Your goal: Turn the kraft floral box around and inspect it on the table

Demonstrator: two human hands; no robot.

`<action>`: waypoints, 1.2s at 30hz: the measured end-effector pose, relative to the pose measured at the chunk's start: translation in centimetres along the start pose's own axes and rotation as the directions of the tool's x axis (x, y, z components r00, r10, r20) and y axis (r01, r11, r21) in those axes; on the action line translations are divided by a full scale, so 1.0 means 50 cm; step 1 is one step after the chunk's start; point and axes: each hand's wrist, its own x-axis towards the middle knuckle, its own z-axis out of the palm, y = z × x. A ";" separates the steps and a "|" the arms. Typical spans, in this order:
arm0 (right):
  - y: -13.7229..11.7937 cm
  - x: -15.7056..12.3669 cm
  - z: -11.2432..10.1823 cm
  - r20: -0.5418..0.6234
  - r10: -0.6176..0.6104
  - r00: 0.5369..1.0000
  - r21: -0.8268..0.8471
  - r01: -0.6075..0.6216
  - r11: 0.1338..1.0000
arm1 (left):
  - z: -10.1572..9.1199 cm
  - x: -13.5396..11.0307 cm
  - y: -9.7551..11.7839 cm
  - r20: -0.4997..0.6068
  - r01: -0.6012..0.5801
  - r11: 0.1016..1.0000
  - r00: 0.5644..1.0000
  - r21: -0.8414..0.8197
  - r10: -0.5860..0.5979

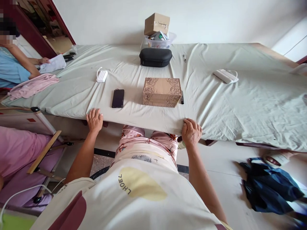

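Observation:
My left hand [95,120] rests on the near edge of the cloth-covered table [134,115], palm down with its fingers slightly apart. Further right along the same edge, my right hand [192,131] lies on the cloth, its fingers a little bent and holding nothing. Between and beyond the hands sits a closed cardboard box [162,92] with dark scribbled swirls at its corners. A black marker [182,97] lies against the box's right side. Nearest to my left hand is a dark-screened smartphone [118,98], lying flat.
Behind the box are a black zip case [155,57], a clear plastic bin [165,41] and a smaller carton [157,24]. White corded blocks [102,76] lie at both sides. At left, another person [14,64] holds paper near a pink cloth [33,84].

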 end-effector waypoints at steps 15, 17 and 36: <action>0.012 -0.056 0.032 -0.187 -0.036 0.982 -0.028 0.031 0.999 | 0.043 0.007 -0.007 -0.115 0.024 1.000 0.993 -0.014 -0.026; 0.013 -0.055 0.038 -0.209 -0.031 0.977 -0.028 0.025 0.999 | 0.046 0.006 -0.010 -0.123 0.017 1.000 0.992 -0.017 -0.019; 0.003 -0.044 0.027 -0.169 -0.035 0.985 -0.031 0.030 0.999 | 0.055 0.010 -0.007 -0.155 0.017 0.999 0.988 -0.051 -0.025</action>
